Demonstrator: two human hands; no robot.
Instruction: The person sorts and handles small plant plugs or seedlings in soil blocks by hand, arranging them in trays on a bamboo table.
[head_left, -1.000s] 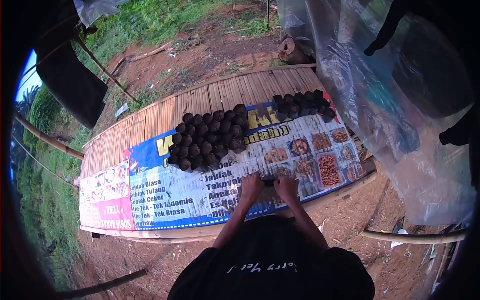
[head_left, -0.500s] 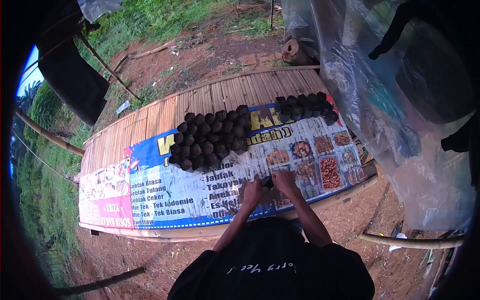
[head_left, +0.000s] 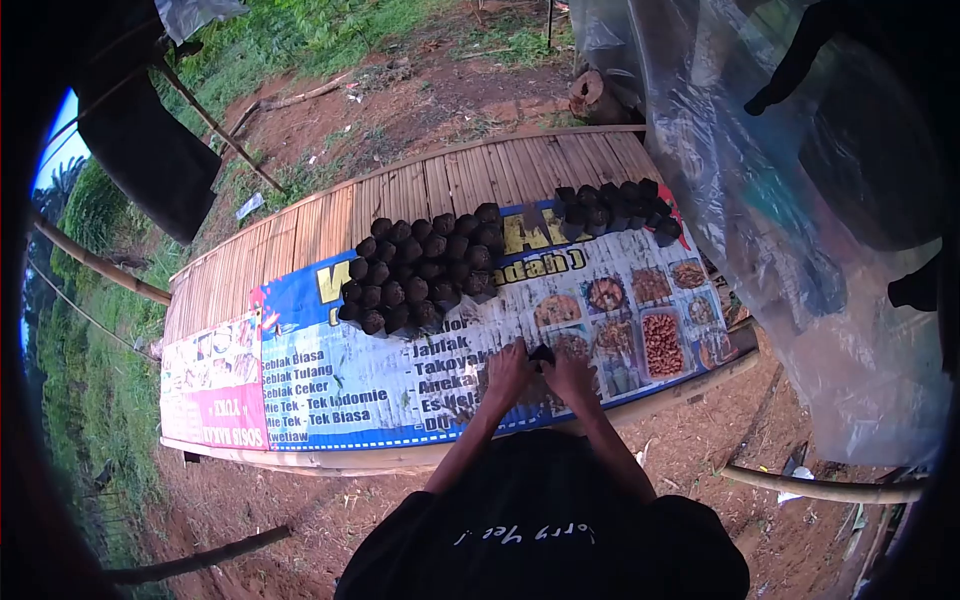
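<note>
Two grips (head_left: 508, 368) (head_left: 572, 373) on one bag (head_left: 541, 355) (black)

outdoor rural workspace | slatted bamboo table (head_left: 400, 206) | bare red soil (head_left: 440, 85) | plastic sheeting (head_left: 700, 130)

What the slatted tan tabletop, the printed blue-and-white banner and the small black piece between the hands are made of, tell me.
Slatted tan tabletop: likely split bamboo, matte; narrow parallel strips.
Printed banner: probably vinyl, slightly glossy, worn; pale streaks cross the lettering.
Small black piece: possibly thin plastic; too small to confirm material or finish.
</note>
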